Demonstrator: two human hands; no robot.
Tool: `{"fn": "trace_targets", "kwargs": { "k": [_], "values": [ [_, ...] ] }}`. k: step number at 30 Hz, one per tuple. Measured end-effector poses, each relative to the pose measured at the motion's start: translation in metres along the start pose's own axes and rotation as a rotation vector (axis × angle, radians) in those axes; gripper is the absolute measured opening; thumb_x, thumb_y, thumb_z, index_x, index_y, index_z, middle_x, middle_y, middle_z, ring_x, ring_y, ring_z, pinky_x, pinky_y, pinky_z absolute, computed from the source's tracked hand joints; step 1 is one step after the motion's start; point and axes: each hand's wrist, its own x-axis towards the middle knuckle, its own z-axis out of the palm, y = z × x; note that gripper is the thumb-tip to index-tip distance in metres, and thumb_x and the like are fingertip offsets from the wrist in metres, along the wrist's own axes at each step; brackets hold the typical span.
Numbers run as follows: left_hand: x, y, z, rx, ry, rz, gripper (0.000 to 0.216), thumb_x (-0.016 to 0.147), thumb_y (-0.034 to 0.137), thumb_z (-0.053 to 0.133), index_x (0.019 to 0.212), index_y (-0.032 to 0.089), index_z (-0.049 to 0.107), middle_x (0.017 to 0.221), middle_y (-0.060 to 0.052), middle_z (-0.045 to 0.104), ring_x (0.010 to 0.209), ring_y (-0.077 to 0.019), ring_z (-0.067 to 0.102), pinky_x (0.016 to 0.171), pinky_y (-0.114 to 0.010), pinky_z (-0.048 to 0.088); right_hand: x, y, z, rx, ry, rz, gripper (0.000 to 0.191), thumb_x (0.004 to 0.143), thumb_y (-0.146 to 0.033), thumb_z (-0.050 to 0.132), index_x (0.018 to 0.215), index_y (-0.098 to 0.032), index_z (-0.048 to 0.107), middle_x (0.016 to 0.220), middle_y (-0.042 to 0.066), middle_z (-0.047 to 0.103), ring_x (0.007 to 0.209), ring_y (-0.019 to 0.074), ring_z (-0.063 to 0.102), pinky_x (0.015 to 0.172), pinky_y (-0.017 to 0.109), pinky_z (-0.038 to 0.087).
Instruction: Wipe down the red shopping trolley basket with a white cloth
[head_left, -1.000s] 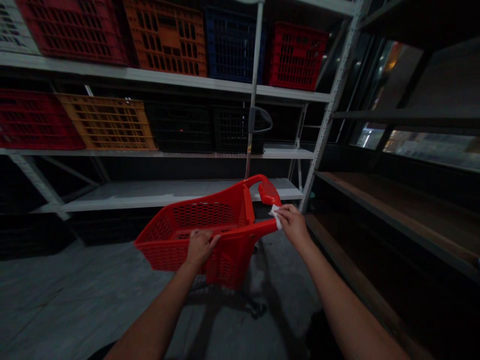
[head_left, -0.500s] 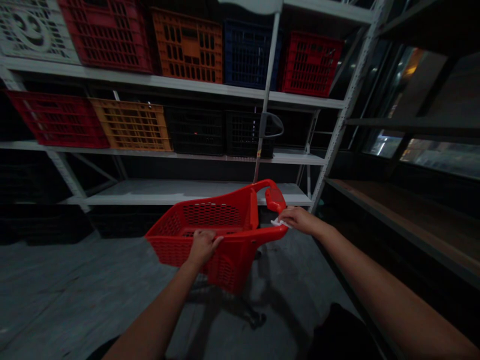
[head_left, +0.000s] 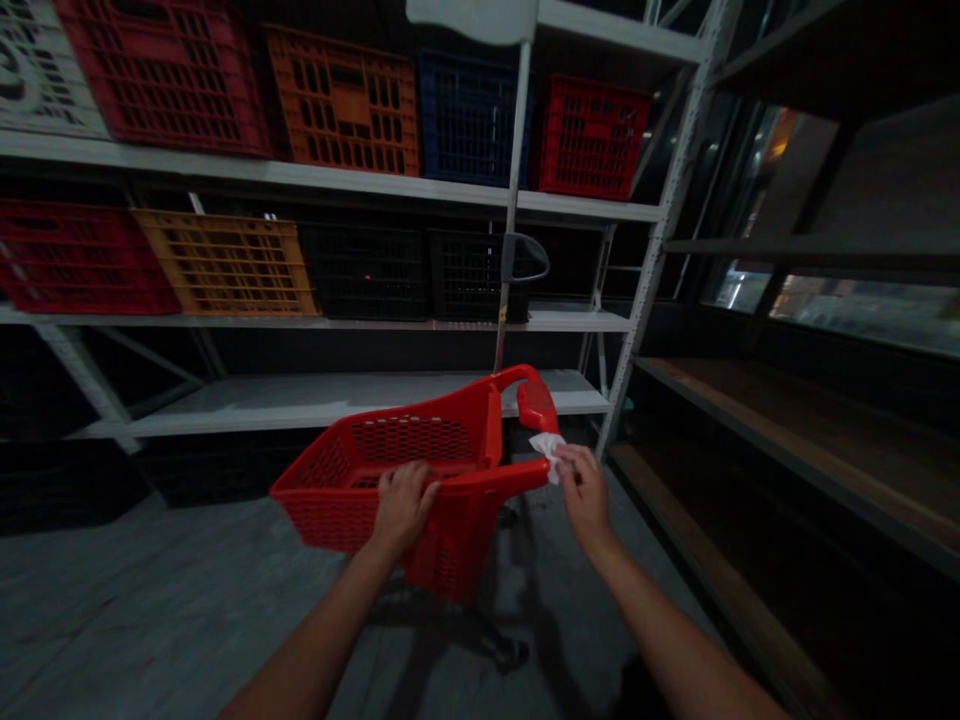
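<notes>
In the middle of the view stands a red plastic shopping cart [head_left: 457, 530] with perforated basket walls. Its near rim is gripped by my left hand [head_left: 403, 507], fingers curled over the edge. At the cart's handle end, my right hand [head_left: 583, 492] pinches a crumpled white wipe [head_left: 550, 450] against the near corner of the handle. The wipe partly covers the handle bar there. A thin metal pole [head_left: 514, 190] with a grey loop rises from the cart's far side.
White metal shelving [head_left: 330, 168] holds several plastic crates, among them an orange crate [head_left: 345, 100], a blue crate [head_left: 474, 118] and a yellow crate [head_left: 225, 262]. Brown shelves [head_left: 795, 420] run along the right. Grey floor [head_left: 150, 600] surrounds the cart.
My right hand has turned more upright, and more of the white wipe now shows around the handle corner. My left hand stays on the rim. The view has shifted slightly.
</notes>
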Motion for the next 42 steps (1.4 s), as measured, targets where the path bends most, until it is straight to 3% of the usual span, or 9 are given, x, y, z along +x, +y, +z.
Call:
{"fn": "trace_targets", "kwargs": {
  "k": [4, 7, 13, 16, 20, 27, 34, 39, 42],
  "values": [
    [0.021, 0.068, -0.005, -0.119, 0.036, 0.104, 0.032, 0.088, 0.037, 0.030, 0.095, 0.021, 0.057, 0.101, -0.006, 0.061, 0.097, -0.0195, 0.050, 0.087, -0.036, 0.030, -0.035, -0.016, 0.026, 0.082, 0.139, 0.127, 0.011, 0.080, -0.021, 0.050, 0.084, -0.018, 0.060, 0.094, 0.006, 0.052, 0.092, 0.0184, 0.051, 0.082, 0.032, 0.041],
    [0.034, 0.106, 0.000, -0.110, 0.007, 0.084, 0.039, 0.089, 0.036, 0.024, 0.082, 0.019, 0.059, 0.081, -0.006, 0.064, 0.080, -0.0182, 0.055, 0.076, -0.034, 0.032, -0.042, -0.015, 0.042, 0.115, 0.184, 0.158, 0.012, 0.081, -0.022, 0.047, 0.085, -0.018, 0.058, 0.092, 0.006, 0.051, 0.089, 0.0180, 0.050, 0.080, 0.031, 0.041],
    [0.037, 0.111, 0.014, -0.035, 0.067, 0.024, 0.046, 0.090, 0.037, 0.022, 0.068, 0.019, 0.058, 0.068, -0.006, 0.064, 0.071, -0.0183, 0.056, 0.070, -0.034, 0.032, -0.018, 0.010, 0.045, 0.160, 0.348, 0.234, 0.015, 0.081, -0.027, 0.046, 0.087, -0.017, 0.056, 0.090, 0.006, 0.055, 0.087, 0.0180, 0.053, 0.080, 0.032, 0.042],
    [0.034, 0.106, 0.013, -0.031, 0.073, 0.013, 0.047, 0.089, 0.037, 0.021, 0.068, 0.019, 0.059, 0.068, -0.007, 0.064, 0.071, -0.0193, 0.057, 0.070, -0.035, 0.032, 0.007, 0.027, 0.041, 0.230, 0.335, 0.335, 0.021, 0.079, -0.029, 0.049, 0.089, -0.014, 0.059, 0.086, 0.008, 0.061, 0.079, 0.0182, 0.056, 0.072, 0.030, 0.044],
    [0.027, 0.103, 0.009, -0.043, 0.084, 0.018, 0.046, 0.089, 0.035, 0.021, 0.071, 0.019, 0.060, 0.071, -0.008, 0.065, 0.073, -0.0196, 0.056, 0.072, -0.035, 0.033, 0.017, 0.029, 0.033, 0.210, 0.254, 0.303, 0.022, 0.076, -0.027, 0.050, 0.085, -0.014, 0.064, 0.084, 0.007, 0.063, 0.079, 0.0186, 0.057, 0.073, 0.031, 0.044],
    [0.012, 0.087, -0.001, -0.060, 0.078, 0.023, 0.050, 0.089, 0.034, 0.016, 0.068, 0.019, 0.059, 0.069, -0.008, 0.064, 0.071, -0.0199, 0.056, 0.071, -0.035, 0.035, -0.013, -0.002, 0.011, 0.188, 0.042, 0.183, 0.018, 0.077, -0.023, 0.054, 0.086, -0.018, 0.069, 0.080, 0.005, 0.060, 0.078, 0.0169, 0.057, 0.066, 0.027, 0.044],
    [0.009, 0.077, -0.003, -0.094, 0.084, 0.045, 0.052, 0.089, 0.035, 0.015, 0.067, 0.019, 0.059, 0.069, -0.007, 0.064, 0.071, -0.0190, 0.055, 0.071, -0.034, 0.036, 0.023, 0.005, 0.008, 0.036, -0.013, 0.060, 0.019, 0.074, -0.013, 0.051, 0.078, -0.018, 0.068, 0.078, 0.004, 0.059, 0.076, 0.0164, 0.057, 0.069, 0.028, 0.046],
    [0.007, 0.076, -0.006, -0.122, 0.105, 0.065, 0.051, 0.090, 0.034, 0.017, 0.064, 0.020, 0.058, 0.063, -0.005, 0.061, 0.066, -0.0176, 0.054, 0.069, -0.033, 0.035, 0.025, -0.043, -0.009, 0.031, -0.521, -0.135, 0.021, 0.079, -0.012, 0.049, 0.083, -0.020, 0.068, 0.081, 0.003, 0.061, 0.076, 0.0132, 0.058, 0.068, 0.024, 0.045],
    [0.006, 0.074, -0.008, -0.136, 0.122, 0.083, 0.051, 0.090, 0.033, 0.016, 0.063, 0.020, 0.058, 0.063, -0.005, 0.061, 0.065, -0.0169, 0.054, 0.069, -0.032, 0.035, 0.042, -0.056, -0.005, -0.090, -0.754, -0.281, 0.022, 0.077, -0.008, 0.049, 0.080, -0.020, 0.068, 0.082, 0.002, 0.063, 0.077, 0.0128, 0.059, 0.069, 0.023, 0.044]
  ]
}}
